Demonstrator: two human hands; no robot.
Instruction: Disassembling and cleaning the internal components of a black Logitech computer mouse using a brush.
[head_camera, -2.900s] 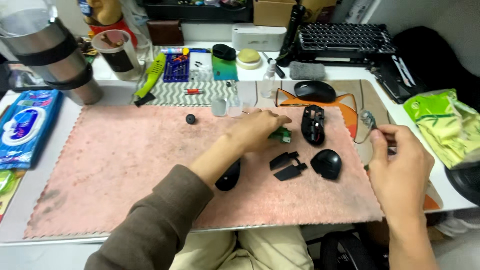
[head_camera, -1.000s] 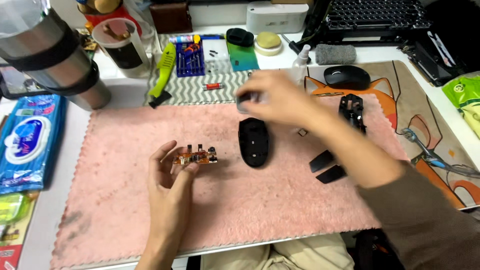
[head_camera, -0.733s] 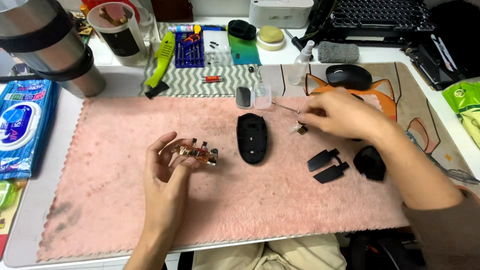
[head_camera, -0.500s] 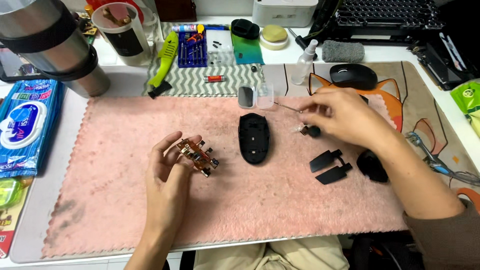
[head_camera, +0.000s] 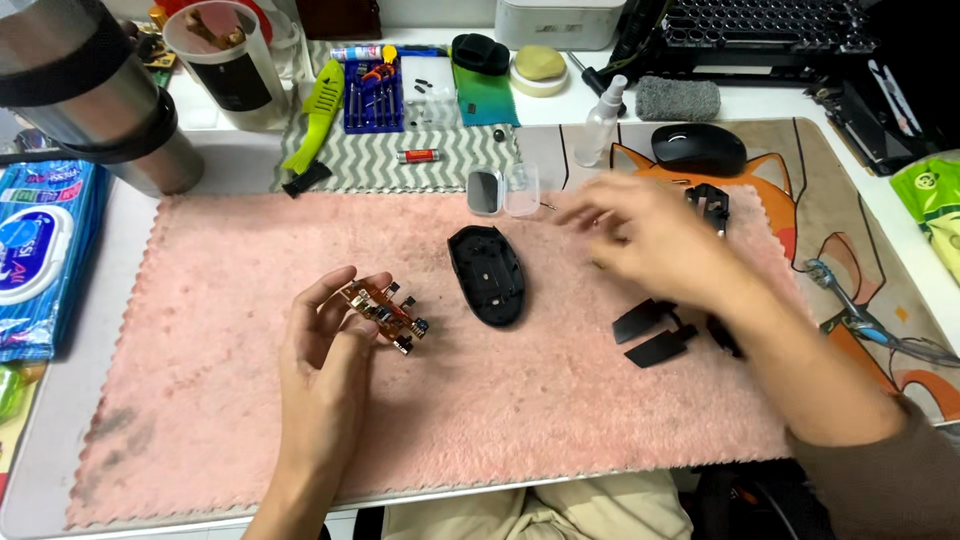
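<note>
The left hand (head_camera: 325, 345) grasps a small circuit board (head_camera: 383, 309) by its near end, thumb and fingertips pinched on its left edge, and holds it just above the pink mat (head_camera: 200, 400) that covers the counter (head_camera: 60, 400). The right hand (head_camera: 645, 240) hovers blurred over the mat's upper right, fingers loosely curled; whether it grips anything cannot be told.

The board is orange-brown and narrow, studded with small dark components and pale metal parts. Its long axis runs diagonally, from upper left at the fingertips down to lower right, with the free end pointing toward the black mouse shell (head_camera: 487, 273).

That shell lies just beside the board, on the mat between the two hands, hollow side up. It is an oval tray, long axis nearly vertical in the view, the narrower end toward the person. Two flat black button pieces (head_camera: 655, 333) lie on the mat under the right forearm, well apart from the board. A whole black mouse (head_camera: 698, 149) rests on the cat-print pad (head_camera: 850, 230) beyond the right hand.
</note>
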